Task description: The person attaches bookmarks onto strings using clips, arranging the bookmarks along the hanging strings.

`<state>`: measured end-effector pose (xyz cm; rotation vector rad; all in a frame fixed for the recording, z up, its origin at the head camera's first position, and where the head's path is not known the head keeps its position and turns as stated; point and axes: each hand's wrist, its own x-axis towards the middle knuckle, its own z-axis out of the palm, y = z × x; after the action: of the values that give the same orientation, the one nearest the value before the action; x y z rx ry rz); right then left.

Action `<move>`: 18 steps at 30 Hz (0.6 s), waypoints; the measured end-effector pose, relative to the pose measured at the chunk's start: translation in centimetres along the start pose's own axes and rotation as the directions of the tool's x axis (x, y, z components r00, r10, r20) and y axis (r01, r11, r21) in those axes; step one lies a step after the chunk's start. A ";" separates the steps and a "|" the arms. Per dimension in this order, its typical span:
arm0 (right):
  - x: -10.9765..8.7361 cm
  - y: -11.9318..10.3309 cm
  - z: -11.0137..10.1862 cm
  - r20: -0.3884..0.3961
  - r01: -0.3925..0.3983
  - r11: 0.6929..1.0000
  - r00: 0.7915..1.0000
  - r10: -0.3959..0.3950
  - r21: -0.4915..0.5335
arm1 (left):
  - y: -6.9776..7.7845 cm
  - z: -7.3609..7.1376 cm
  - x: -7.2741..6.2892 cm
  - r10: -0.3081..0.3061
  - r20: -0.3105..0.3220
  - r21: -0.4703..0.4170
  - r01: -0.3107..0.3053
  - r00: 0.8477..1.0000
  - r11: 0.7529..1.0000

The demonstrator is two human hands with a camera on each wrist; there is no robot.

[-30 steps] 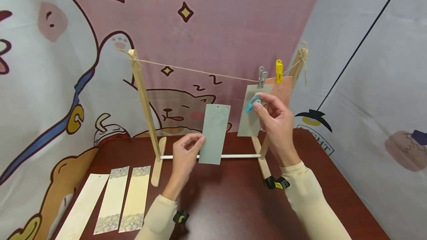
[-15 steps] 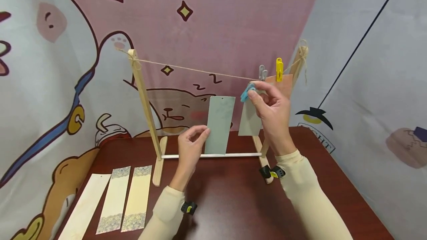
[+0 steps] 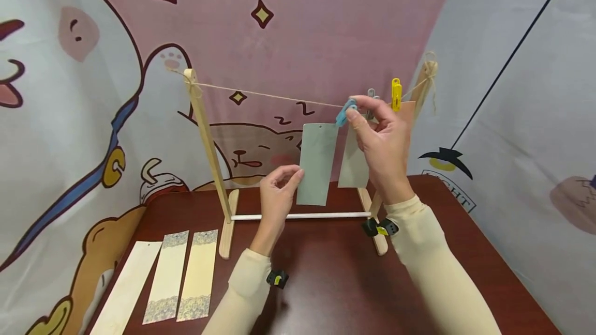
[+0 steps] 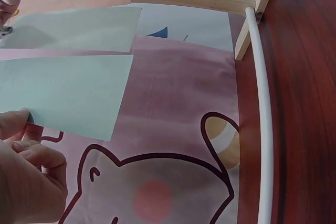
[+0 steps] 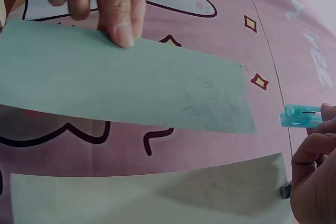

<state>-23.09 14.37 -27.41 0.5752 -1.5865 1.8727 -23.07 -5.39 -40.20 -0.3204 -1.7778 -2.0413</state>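
Note:
My left hand (image 3: 278, 195) pinches a pale green card (image 3: 317, 167) by its left edge, holding it upright below the string (image 3: 270, 96). The card has a small hole near its top, and in the right wrist view a faint pattern shows near that end. Between thumb and fingertips my right hand (image 3: 384, 141) grips a light blue clothespin (image 3: 345, 112), close to the string and the card's upper right corner. Behind that hand hangs a greyish card (image 3: 355, 162) under a grey clothespin (image 3: 371, 94), partly hidden. A yellow clothespin (image 3: 396, 94) holds an orange-pink card (image 3: 408, 112) farther right.
The string runs between two wooden posts (image 3: 207, 143) joined low down by a white rod (image 3: 335, 215). On the dark red table (image 3: 326, 283) at left lie a plain white card (image 3: 128, 286), a white lace-patterned card (image 3: 167, 275) and a cream lace-patterned card (image 3: 197, 275).
My left hand has raised the green card up and to the right, nearer the string. My right hand has moved the blue clothespin up and slightly left, to the string's height.

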 end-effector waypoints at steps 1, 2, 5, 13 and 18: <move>0.1 -0.1 0.1 -0.001 0.006 1.000 1.000 -0.006 -0.001 | 0.0 0.0 0.1 -0.003 0.000 -0.005 0.003 1.000 1.000; 0.3 -0.2 0.2 -0.002 0.010 1.000 1.000 -0.010 -0.003 | 0.0 0.1 0.1 -0.005 0.002 -0.008 0.005 1.000 1.000; 0.7 -0.6 0.5 -0.008 0.018 1.000 1.000 -0.018 -0.001 | 0.0 0.2 0.3 -0.007 0.001 -0.018 0.007 1.000 1.000; 1.4 -1.6 1.1 -0.024 0.016 0.999 1.000 -0.015 0.027 | 0.1 0.7 0.7 0.008 0.003 -0.027 -0.008 1.000 1.000; 1.9 -1.8 1.4 -0.052 0.036 0.999 0.998 -0.038 -0.029 | 0.1 1.0 1.1 0.015 0.017 -0.033 -0.015 1.000 0.999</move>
<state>-23.33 13.52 -24.61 0.5353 -1.5556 1.8209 -24.11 -4.62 -39.49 -0.3614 -1.7477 -2.0655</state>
